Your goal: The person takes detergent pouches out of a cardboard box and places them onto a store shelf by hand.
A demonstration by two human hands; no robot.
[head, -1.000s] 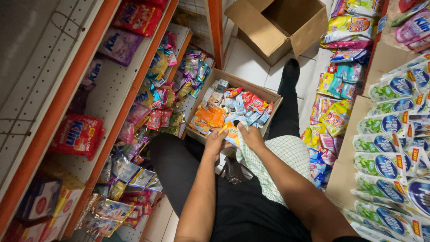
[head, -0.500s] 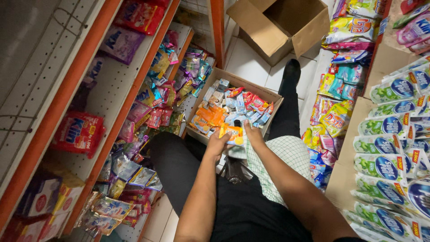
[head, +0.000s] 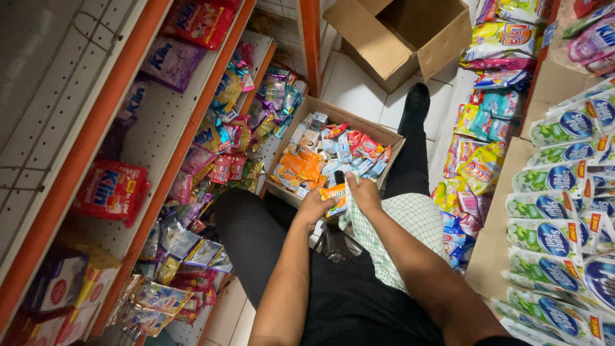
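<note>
Head view: orange sachet packet (head: 336, 194), at the near edge of the open cardboard box (head: 384, 138) on the floor. Left hand (head: 315, 206) and right hand (head: 364, 192) both pinch it. Judged light, limp, slippery film; best held by its sealed edges.

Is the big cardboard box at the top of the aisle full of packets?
No, the large open box shows only bare cardboard inside, while the smaller box near the hands holds the sachets.

Orange sachet (head: 336, 194), green-checked white cloth (head: 410, 224), brown cardboard box (head: 333, 115), orange shelves (head: 83, 154)
</note>
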